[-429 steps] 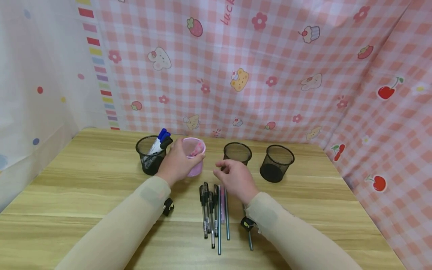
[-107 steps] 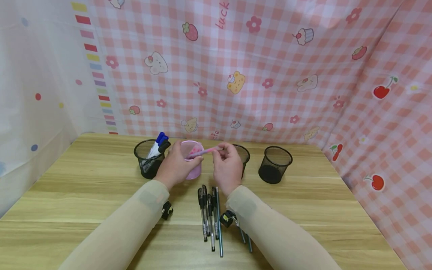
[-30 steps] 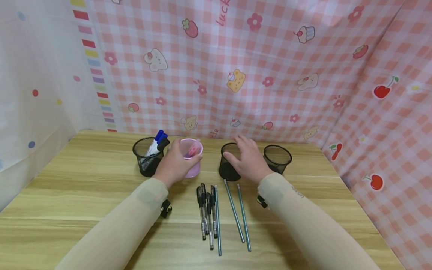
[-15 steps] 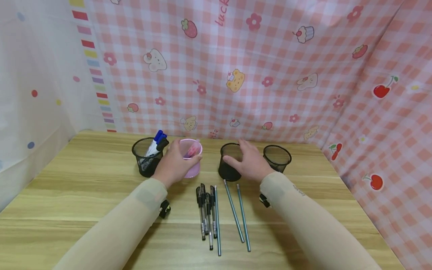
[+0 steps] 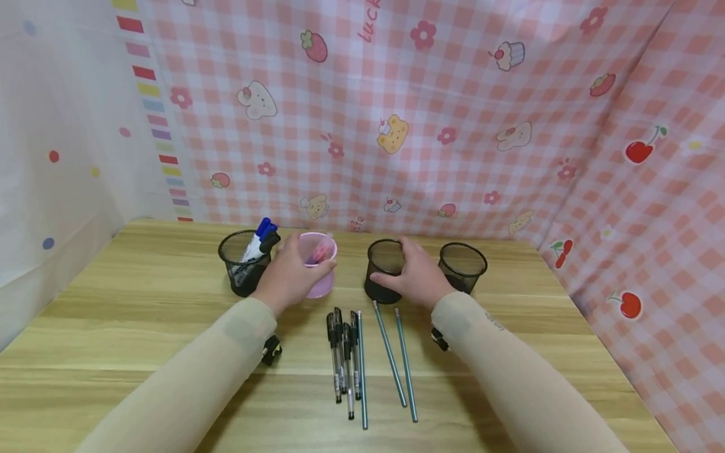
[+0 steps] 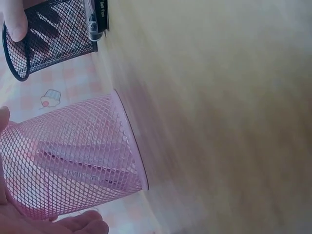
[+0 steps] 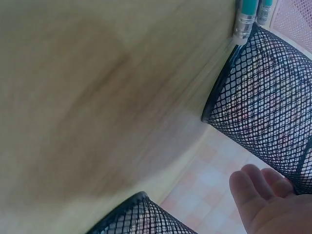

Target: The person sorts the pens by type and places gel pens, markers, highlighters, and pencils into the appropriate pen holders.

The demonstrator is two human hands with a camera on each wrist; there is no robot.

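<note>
My left hand [image 5: 287,277] holds a pink mesh pen cup [image 6: 73,161] upright on the table, its thumb across the near side. Slim pink pens [image 5: 323,250] lean inside that cup. To the right, my right hand [image 5: 418,275] grips a black mesh pen cup [image 5: 385,267], thumb on the near side and fingers behind. No pens are visible in this black cup. Between the forearms lie several black-capped gel pens [image 5: 344,358] and three teal pencils [image 5: 362,371], their eraser ends toward the cups.
Left of the pink cup, another black mesh cup [image 5: 231,259] holds blue- and black-capped markers [image 5: 259,242]. A further black mesh cup [image 5: 463,259] stands close to my right hand on the far right. A checked cloth [image 5: 351,126] hangs behind the wooden table [image 5: 141,314].
The pink pen my right hand held over the pink cup is out of that hand. The right hand went right and closed around the black cup. The left hand stayed on the pink cup.
</note>
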